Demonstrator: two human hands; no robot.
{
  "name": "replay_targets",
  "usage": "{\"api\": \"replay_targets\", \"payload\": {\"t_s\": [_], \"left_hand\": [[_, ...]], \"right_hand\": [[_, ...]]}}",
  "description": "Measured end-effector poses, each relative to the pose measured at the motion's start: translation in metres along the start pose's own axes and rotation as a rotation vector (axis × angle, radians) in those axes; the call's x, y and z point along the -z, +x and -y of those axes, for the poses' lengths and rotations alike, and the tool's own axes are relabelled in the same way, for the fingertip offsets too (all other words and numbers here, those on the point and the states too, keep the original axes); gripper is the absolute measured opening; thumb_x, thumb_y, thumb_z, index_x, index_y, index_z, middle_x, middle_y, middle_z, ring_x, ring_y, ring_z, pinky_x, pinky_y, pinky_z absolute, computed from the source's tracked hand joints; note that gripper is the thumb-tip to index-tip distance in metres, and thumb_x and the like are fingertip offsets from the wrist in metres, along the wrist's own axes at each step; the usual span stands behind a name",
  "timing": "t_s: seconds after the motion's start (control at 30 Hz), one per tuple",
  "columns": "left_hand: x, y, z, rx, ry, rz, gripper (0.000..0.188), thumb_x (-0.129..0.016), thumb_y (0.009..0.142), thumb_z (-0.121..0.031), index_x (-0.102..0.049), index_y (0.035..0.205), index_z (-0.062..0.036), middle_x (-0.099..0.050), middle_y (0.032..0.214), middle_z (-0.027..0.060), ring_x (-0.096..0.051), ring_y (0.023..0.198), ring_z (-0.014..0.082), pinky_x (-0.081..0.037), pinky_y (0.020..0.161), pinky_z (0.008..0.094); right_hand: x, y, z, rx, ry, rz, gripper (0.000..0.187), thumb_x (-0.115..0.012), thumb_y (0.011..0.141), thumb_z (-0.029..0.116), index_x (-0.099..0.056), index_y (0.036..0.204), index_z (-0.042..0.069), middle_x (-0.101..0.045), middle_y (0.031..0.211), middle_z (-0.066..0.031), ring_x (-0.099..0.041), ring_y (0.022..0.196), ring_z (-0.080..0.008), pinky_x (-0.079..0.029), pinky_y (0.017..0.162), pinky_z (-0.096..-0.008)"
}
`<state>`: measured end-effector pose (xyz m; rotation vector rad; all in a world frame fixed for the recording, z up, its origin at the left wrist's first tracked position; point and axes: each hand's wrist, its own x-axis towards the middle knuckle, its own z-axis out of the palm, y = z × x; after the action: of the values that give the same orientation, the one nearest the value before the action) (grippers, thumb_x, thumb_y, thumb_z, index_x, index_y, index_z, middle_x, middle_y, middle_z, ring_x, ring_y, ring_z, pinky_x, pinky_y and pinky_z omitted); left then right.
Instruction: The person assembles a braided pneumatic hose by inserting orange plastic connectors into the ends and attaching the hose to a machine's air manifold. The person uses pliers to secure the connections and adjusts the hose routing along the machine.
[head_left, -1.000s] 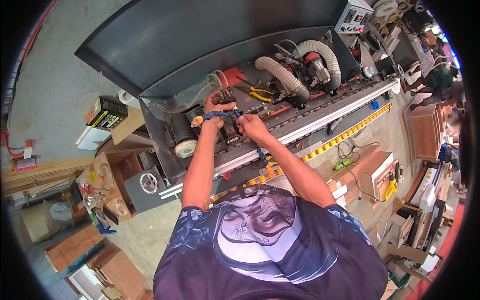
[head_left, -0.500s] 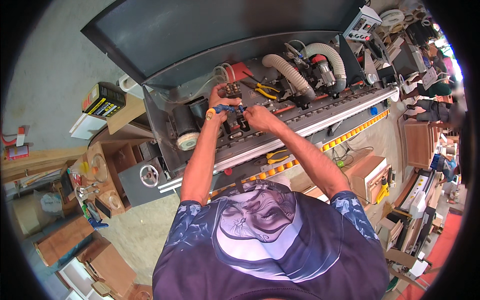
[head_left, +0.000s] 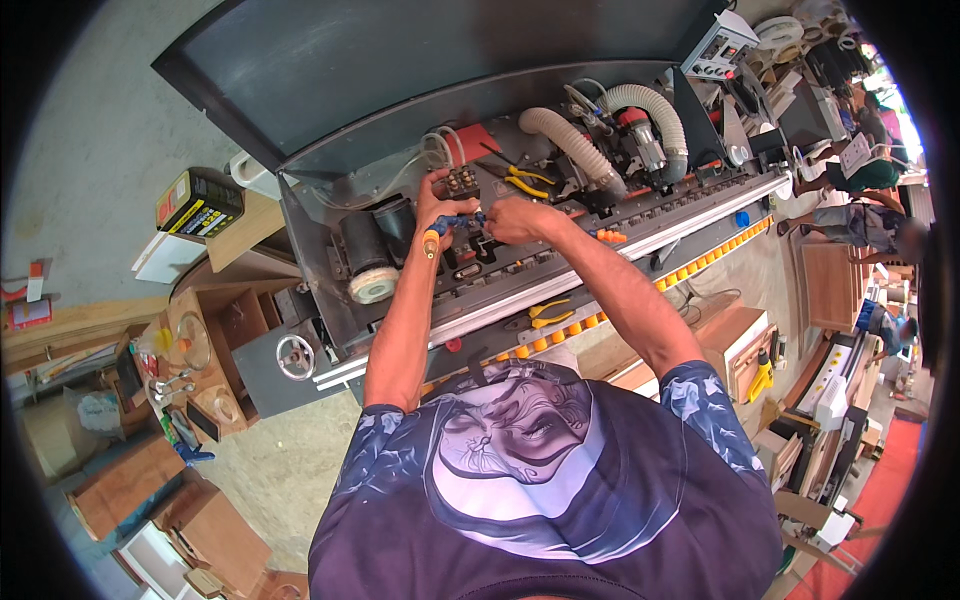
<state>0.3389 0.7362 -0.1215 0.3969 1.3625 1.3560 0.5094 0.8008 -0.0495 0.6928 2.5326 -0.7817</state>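
Inside the raised-lid machine, my left hand (head_left: 430, 205) is closed round a dark block with several brass-coloured fittings (head_left: 463, 183). A blue tool with an orange and brass end (head_left: 436, 236) lies across that hand, its brass tip pointing back over my wrist. My right hand (head_left: 515, 221) is closed at the other end of the blue tool, just below the block; what its fingertips pinch is hidden. Yellow-handled pliers (head_left: 528, 181) rest on the machine bed right of the block. A black roller with a pale fibre end (head_left: 373, 284) stands left of my left wrist.
Ribbed grey hoses (head_left: 575, 145) curve over the bed to the right. Another yellow-handled pair of pliers (head_left: 545, 315) lies on the front ledge beside a row of yellow rollers (head_left: 715, 247). A handwheel (head_left: 295, 356) sticks out at left. Other people (head_left: 870, 215) stand far right.
Both hands stay at the block. The blue tool's brass end has swung slightly right and downward over my left wrist. My right hand has shifted slightly. The whole view has moved a little.
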Motion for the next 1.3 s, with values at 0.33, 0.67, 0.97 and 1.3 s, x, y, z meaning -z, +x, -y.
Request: {"api": "replay_targets", "payload": {"t_s": [0.33, 0.67, 0.97, 1.3], "left_hand": [[-0.008, -0.004, -0.007, 0.028, 0.018, -0.002, 0.091, -0.085, 0.064, 0.017, -0.049, 0.142, -0.0122, -0.060, 0.123, 0.0127, -0.071, 0.099, 0.0267, -0.062, 0.080, 0.0406], [0.010, 0.035, 0.046, -0.268, 0.146, -0.065, 0.078, -0.096, 0.065, -0.001, -0.060, 0.134, -0.0096, -0.067, 0.127, 0.0123, -0.068, 0.112, 0.0241, -0.058, 0.093, 0.0380], [0.021, 0.038, 0.064, -0.343, 0.261, -0.074, 0.064, -0.091, 0.073, 0.005, -0.061, 0.129, -0.0057, -0.067, 0.121, 0.0077, -0.067, 0.106, 0.0192, -0.059, 0.091, 0.0326], [0.023, 0.032, 0.046, -0.297, 0.293, 0.005, 0.069, -0.092, 0.072, 0.004, -0.057, 0.130, -0.0056, -0.063, 0.127, 0.0099, -0.064, 0.112, 0.0201, -0.058, 0.093, 0.0333]], "right_hand": [[-0.011, 0.018, -0.019, 0.116, -0.217, 0.107, 0.036, -0.052, 0.096, 0.021, -0.072, 0.090, -0.009, -0.073, 0.089, -0.0299, -0.072, 0.088, -0.0476, -0.057, 0.079, -0.0536], [-0.010, -0.007, 0.002, -0.279, 0.066, -0.018, 0.035, -0.069, 0.093, 0.030, -0.071, 0.104, -0.004, -0.076, 0.097, -0.0261, -0.074, 0.096, -0.0453, -0.059, 0.087, -0.0532], [-0.028, -0.046, 0.013, -0.327, 0.043, -0.214, 0.038, -0.069, 0.087, 0.015, -0.066, 0.121, -0.001, -0.075, 0.107, -0.0269, -0.076, 0.099, -0.0439, -0.061, 0.086, -0.0530], [-0.027, -0.046, 0.017, -0.367, 0.018, -0.369, 0.019, -0.068, 0.086, 0.011, -0.077, 0.100, 0.001, -0.077, 0.098, -0.0232, -0.077, 0.095, -0.0415, -0.062, 0.082, -0.0509]]}}
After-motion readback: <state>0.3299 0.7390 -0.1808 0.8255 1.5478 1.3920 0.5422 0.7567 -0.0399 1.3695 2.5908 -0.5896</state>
